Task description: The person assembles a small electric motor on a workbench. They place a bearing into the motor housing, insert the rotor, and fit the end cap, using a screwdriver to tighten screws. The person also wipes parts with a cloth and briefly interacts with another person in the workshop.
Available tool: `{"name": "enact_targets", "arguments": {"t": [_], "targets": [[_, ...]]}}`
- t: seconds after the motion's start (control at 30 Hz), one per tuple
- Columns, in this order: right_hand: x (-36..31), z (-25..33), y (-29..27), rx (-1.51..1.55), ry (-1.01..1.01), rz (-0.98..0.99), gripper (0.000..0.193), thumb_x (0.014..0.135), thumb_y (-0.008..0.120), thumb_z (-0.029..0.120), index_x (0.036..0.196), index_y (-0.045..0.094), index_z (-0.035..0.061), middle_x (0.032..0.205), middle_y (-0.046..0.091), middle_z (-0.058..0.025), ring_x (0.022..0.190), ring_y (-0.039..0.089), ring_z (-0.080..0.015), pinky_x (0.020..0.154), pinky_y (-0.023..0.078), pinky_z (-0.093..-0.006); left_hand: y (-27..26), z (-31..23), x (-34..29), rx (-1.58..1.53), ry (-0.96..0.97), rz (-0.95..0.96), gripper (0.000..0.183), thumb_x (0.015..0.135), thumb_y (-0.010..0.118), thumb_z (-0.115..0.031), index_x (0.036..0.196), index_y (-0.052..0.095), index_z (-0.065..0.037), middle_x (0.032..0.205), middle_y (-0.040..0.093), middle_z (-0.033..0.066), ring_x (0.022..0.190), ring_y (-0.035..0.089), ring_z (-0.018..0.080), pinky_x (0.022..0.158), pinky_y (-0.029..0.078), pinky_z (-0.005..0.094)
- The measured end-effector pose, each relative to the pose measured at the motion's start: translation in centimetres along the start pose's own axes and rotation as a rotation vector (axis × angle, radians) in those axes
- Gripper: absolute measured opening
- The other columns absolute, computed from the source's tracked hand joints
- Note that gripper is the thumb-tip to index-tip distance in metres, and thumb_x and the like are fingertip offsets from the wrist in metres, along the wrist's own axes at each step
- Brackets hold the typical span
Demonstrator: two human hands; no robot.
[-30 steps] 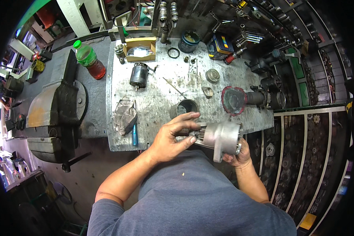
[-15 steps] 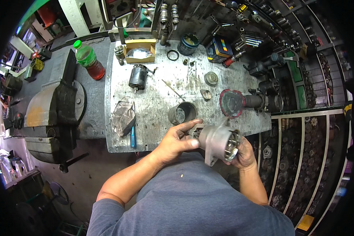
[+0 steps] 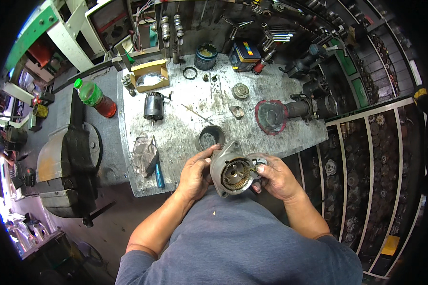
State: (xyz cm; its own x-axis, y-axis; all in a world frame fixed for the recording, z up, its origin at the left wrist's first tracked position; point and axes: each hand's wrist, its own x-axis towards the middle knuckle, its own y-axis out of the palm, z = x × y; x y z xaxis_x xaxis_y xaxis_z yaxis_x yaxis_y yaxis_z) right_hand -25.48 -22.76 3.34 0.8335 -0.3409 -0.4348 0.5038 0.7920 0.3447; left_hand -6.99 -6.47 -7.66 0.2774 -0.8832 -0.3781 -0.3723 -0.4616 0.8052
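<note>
My left hand (image 3: 196, 175) grips a grey metal gear housing (image 3: 218, 160) with flange ears, its fingers behind the casting. The open end faces up at me and shows a toothed ring gear (image 3: 236, 175) with small parts inside. At the housing's right rim, my right hand (image 3: 277, 178) pinches a small grey metal piece (image 3: 258, 163) between thumb and fingers; its exact kind is partly hidden. Just beyond my left hand, a hollow metal cylinder (image 3: 211, 137) stands on the worn metal bench top (image 3: 176, 137).
A black motor body (image 3: 153, 106), a rag (image 3: 145, 152) and a blue-handled tool (image 3: 159, 175) lie left on the bench. Further left are a large vise (image 3: 64, 161) and a green-capped bottle (image 3: 95, 98). A red-rimmed clear cover (image 3: 271, 117) lies right, before parts shelves (image 3: 366, 175).
The housing has turned so its open end faces up at me, and has shifted left. My right hand has come from behind it to its right rim, now showing the small metal piece.
</note>
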Motion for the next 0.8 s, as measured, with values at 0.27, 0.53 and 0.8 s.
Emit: {"name": "enact_targets", "arguments": {"t": [0.27,0.53,0.8], "targets": [[3.2,-1.0,-2.2,0.066,-0.118,0.009,0.058,0.110,0.066,0.048,0.139,0.065,-0.0026,0.105,0.075,-0.0086,0.078,0.068,-0.0126,0.060,0.057,-0.0264,0.0,-2.2,1.4,0.770,0.467,-0.171,0.067,0.100,0.061,0.005,0.165,0.043,0.002,0.161,0.056,0.0198,0.141,0.061,0.0262,0.116,0.053,0.0396],[10.5,-4.2,-4.9,-0.103,-0.026,-0.013,0.053,0.114,0.063,0.044,0.145,0.060,0.0012,0.105,0.072,-0.0037,0.072,0.061,-0.0095,0.061,0.055,-0.0255,0.1,-3.8,1.5,1.400,0.640,-0.044,0.094,0.082,0.088,-0.017,0.164,0.045,0.000,0.166,0.052,0.0212,0.158,0.046,0.0343,0.132,0.035,0.0464],[12.2,-4.4,-7.1,-0.327,0.076,0.050,0.049,0.111,0.065,0.022,0.152,0.053,-0.0015,0.105,0.069,-0.0070,0.071,0.063,-0.0109,0.061,0.056,-0.0283,1.4,-1.0,3.5,1.492,0.662,-0.253,0.098,0.077,0.095,-0.003,0.162,0.046,-0.004,0.160,0.054,0.0211,0.145,0.060,0.0338,0.120,0.052,0.0423]]}}
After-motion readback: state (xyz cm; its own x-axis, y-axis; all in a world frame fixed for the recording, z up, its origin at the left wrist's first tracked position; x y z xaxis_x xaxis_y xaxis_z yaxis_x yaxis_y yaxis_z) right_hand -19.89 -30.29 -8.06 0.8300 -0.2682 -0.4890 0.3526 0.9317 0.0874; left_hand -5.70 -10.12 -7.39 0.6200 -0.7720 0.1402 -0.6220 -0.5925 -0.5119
